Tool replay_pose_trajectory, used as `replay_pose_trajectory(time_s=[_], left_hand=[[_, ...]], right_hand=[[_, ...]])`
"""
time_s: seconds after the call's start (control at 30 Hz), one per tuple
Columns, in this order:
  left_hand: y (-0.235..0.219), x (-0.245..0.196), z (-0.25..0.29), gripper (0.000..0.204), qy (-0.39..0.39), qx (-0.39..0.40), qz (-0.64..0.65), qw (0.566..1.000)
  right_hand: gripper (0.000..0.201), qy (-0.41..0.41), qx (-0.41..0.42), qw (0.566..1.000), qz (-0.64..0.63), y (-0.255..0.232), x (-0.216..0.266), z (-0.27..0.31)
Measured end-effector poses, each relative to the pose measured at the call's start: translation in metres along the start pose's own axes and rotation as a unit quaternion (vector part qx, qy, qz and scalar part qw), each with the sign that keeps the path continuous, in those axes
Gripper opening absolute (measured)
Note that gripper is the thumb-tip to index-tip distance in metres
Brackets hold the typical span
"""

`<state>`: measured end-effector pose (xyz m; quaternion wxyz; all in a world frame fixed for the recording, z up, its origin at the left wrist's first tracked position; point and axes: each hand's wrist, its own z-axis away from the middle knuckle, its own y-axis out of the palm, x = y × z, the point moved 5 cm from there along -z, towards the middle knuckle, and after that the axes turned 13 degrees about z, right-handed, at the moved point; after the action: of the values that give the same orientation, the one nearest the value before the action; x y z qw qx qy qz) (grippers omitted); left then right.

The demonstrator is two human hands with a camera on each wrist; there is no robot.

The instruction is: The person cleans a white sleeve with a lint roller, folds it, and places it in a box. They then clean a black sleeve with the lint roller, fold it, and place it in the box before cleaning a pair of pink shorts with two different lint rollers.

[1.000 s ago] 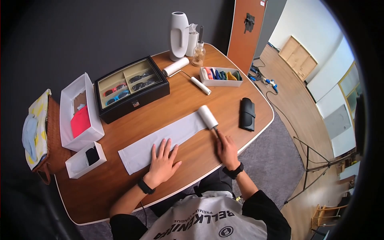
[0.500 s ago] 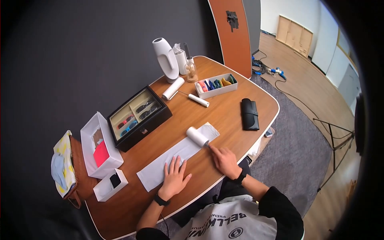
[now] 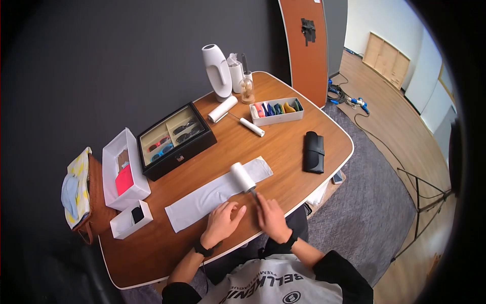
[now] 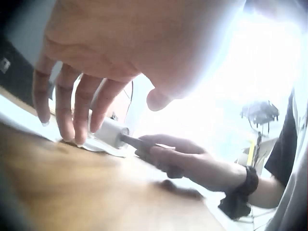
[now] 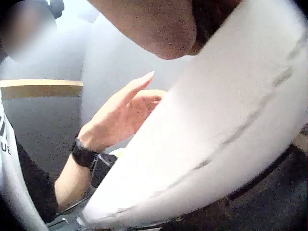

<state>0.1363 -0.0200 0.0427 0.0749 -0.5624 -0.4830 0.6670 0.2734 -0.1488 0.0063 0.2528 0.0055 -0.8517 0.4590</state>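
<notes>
A long light-grey cloth lies on the table, lightly wrinkled near its middle. On its right part rests a white lint roller, whose dark handle the right hand grips. Beside the cloth's near edge is the left hand, fingers bent and thumb apart. In the left wrist view, the left hand has its fingertips down at the cloth's edge, with the roller behind them and the right hand around the handle. A large white surface covers much of the right wrist view; the left hand shows behind it.
Behind the cloth stand a black glasses box and a white bin. A small white box is at left. Farther back are another roller and a tray of folded cloths. A black case lies right.
The right hand has moved the roller leftward along the cloth, uncovering its right end. The left hand, earlier spread flat on the cloth, has bent its fingers and drawn back to the near edge.
</notes>
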Motion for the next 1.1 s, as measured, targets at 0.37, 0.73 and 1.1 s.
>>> replay_pose_trajectory(time_s=[0.37, 0.73, 1.1], left_hand=[[0.044, 0.041, 0.032, 0.03, -0.117, -0.134, 0.499, 0.848], [0.052, 0.042, 0.036, 0.021, -0.216, -0.07, 0.553, 0.802], [0.066, 0.04, 0.029, 0.023, -0.252, -0.081, 0.507, 0.821]], right_hand=[[0.045, -0.121, 0.056, 0.978, -0.158, -0.013, 0.062, 0.004], [0.06, -0.13, 0.062, 0.982, 0.123, 0.006, -0.046, -0.046], [0.056, -0.089, 0.057, 0.978, 0.179, 0.0, -0.063, -0.031]])
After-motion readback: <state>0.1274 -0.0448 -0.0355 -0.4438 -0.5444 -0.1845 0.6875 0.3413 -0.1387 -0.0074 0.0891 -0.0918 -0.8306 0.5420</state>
